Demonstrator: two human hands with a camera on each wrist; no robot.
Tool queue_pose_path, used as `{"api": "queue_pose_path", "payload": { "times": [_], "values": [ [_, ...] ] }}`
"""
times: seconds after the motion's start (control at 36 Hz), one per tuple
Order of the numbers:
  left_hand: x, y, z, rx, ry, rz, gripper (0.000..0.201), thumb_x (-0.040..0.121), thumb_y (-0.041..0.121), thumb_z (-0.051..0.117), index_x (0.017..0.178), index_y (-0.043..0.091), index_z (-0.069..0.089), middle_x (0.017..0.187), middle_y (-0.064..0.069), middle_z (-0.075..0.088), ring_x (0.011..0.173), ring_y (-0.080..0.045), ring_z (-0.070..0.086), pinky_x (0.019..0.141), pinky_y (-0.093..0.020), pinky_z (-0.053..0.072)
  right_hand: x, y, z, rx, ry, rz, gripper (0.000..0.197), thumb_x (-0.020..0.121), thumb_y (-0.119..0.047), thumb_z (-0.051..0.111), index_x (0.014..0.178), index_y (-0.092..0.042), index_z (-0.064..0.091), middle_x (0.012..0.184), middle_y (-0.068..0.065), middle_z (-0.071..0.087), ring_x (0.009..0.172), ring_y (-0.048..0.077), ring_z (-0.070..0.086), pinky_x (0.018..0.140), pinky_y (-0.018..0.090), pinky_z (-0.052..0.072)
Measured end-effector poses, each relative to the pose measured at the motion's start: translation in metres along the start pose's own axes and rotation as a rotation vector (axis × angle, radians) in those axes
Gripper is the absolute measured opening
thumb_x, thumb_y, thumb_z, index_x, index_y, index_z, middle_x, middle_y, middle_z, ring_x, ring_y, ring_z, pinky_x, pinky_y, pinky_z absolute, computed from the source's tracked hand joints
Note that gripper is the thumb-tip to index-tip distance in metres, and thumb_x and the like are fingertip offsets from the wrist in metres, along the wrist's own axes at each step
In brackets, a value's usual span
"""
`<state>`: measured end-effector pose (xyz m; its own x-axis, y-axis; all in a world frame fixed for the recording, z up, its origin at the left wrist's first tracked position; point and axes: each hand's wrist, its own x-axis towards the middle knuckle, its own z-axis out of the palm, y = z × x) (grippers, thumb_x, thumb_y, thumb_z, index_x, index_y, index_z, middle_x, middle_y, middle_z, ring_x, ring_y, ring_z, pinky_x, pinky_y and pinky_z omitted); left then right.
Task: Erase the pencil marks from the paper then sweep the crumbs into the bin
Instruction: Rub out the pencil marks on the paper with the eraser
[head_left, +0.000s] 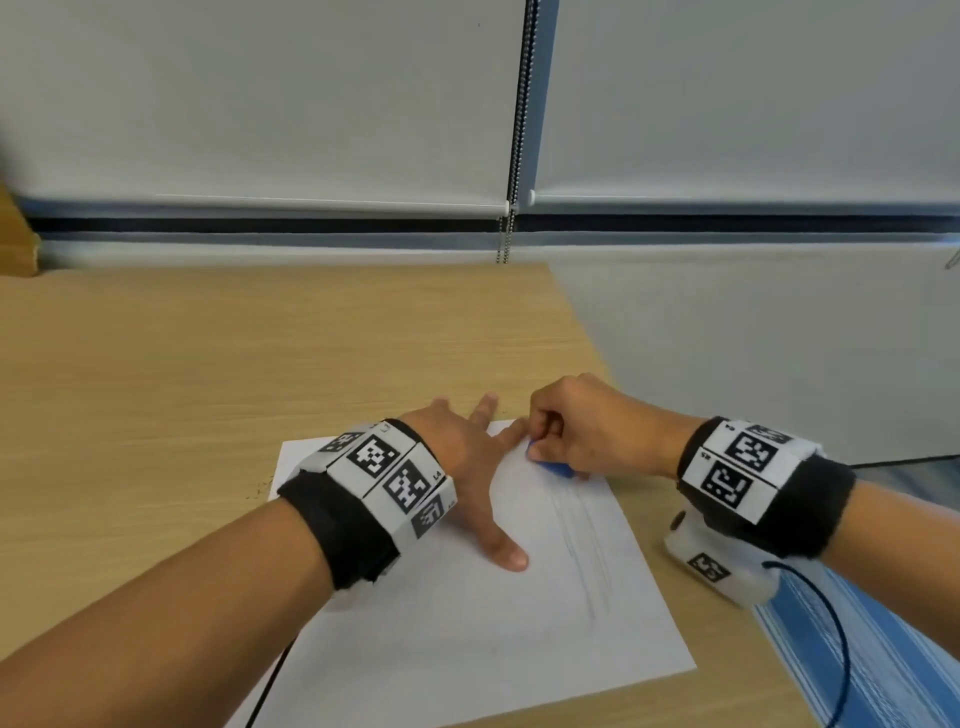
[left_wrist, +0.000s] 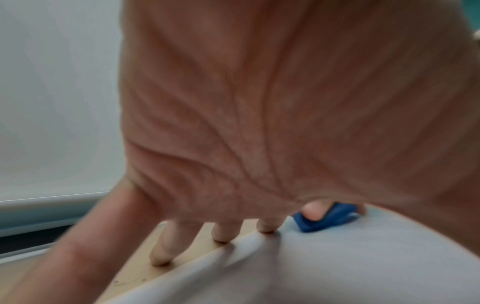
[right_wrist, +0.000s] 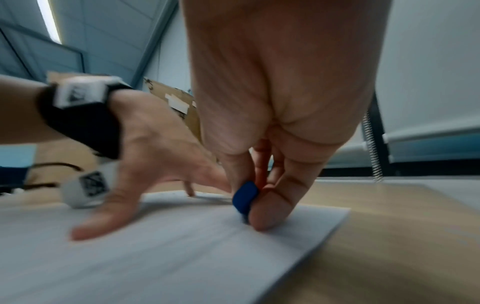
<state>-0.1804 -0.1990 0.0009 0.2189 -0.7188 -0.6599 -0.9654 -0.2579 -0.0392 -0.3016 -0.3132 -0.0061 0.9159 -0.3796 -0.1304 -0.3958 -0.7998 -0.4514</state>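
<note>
A white sheet of paper (head_left: 467, 623) lies on the wooden desk (head_left: 208, 364), with faint pencil lines (head_left: 582, 540) down its right part. My left hand (head_left: 467, 467) lies flat on the sheet, fingers spread, holding it down near the far edge. My right hand (head_left: 571, 436) pinches a blue eraser (head_left: 553, 467) and presses it onto the paper near the far right corner. The right wrist view shows the eraser (right_wrist: 245, 198) between thumb and fingers, touching the sheet (right_wrist: 155, 257). In the left wrist view the eraser (left_wrist: 324, 218) shows past my fingertips (left_wrist: 267, 226).
Dark eraser crumbs (head_left: 262, 488) dot the desk just left of the paper. A white partition (head_left: 779, 353) borders the desk on the right. A bead chain (head_left: 511, 171) hangs from the window blinds behind. A cardboard box (right_wrist: 168, 98) stands to the left. No bin is in view.
</note>
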Motion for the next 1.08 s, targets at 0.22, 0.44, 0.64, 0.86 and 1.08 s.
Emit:
{"api": "queue_pose_path", "payload": {
  "times": [0.22, 0.44, 0.64, 0.86, 1.08],
  "values": [
    [0.000, -0.001, 0.002, 0.024, 0.019, -0.008, 0.136, 0.055, 0.084, 0.068, 0.143, 0.048, -0.029, 0.154, 0.010, -0.037, 0.145, -0.042, -0.019, 0.114, -0.063, 0.017, -0.003, 0.015, -0.010, -0.034, 0.077, 0.040, 0.009, 0.085, -0.018, 0.070, 0.084, -0.010, 0.065, 0.076, 0.000, 0.065, 0.067, 0.012, 0.062, 0.062, 0.022, 0.051],
    [0.004, -0.001, 0.003, 0.027, 0.035, -0.008, 0.138, 0.052, 0.087, 0.067, 0.143, 0.048, -0.029, 0.154, 0.010, -0.037, 0.146, -0.042, -0.017, 0.113, -0.062, 0.019, -0.003, 0.021, -0.014, -0.047, 0.056, 0.018, 0.008, 0.085, -0.019, 0.070, 0.084, -0.011, 0.068, 0.077, 0.000, 0.067, 0.058, 0.002, 0.058, 0.061, 0.019, 0.051],
    [0.004, -0.001, 0.004, 0.021, 0.030, -0.007, 0.139, 0.051, 0.086, 0.068, 0.142, 0.048, -0.029, 0.153, 0.010, -0.038, 0.145, -0.043, -0.018, 0.113, -0.062, 0.019, -0.011, 0.013, -0.007, -0.033, -0.036, -0.079, 0.006, 0.084, -0.016, 0.071, 0.083, -0.011, 0.070, 0.080, 0.002, 0.070, 0.072, 0.012, 0.063, 0.066, 0.022, 0.051],
    [0.004, 0.002, -0.004, 0.066, -0.004, 0.015, 0.139, 0.050, 0.084, 0.071, 0.140, 0.053, -0.031, 0.152, 0.010, -0.040, 0.145, -0.044, -0.016, 0.113, -0.062, 0.015, -0.001, 0.026, -0.015, -0.060, 0.014, -0.022, 0.005, 0.085, -0.016, 0.070, 0.084, -0.012, 0.067, 0.078, 0.003, 0.067, 0.064, 0.008, 0.058, 0.060, 0.017, 0.048],
    [0.010, 0.010, -0.012, 0.081, 0.091, 0.114, 0.114, 0.068, 0.078, 0.065, 0.143, 0.057, -0.020, 0.158, 0.009, -0.030, 0.148, -0.040, -0.009, 0.111, -0.064, 0.023, 0.000, 0.027, -0.017, -0.037, -0.006, -0.019, 0.007, 0.085, -0.016, 0.070, 0.081, -0.013, 0.066, 0.073, 0.006, 0.067, 0.054, 0.004, 0.056, 0.055, 0.017, 0.047]
  ]
}}
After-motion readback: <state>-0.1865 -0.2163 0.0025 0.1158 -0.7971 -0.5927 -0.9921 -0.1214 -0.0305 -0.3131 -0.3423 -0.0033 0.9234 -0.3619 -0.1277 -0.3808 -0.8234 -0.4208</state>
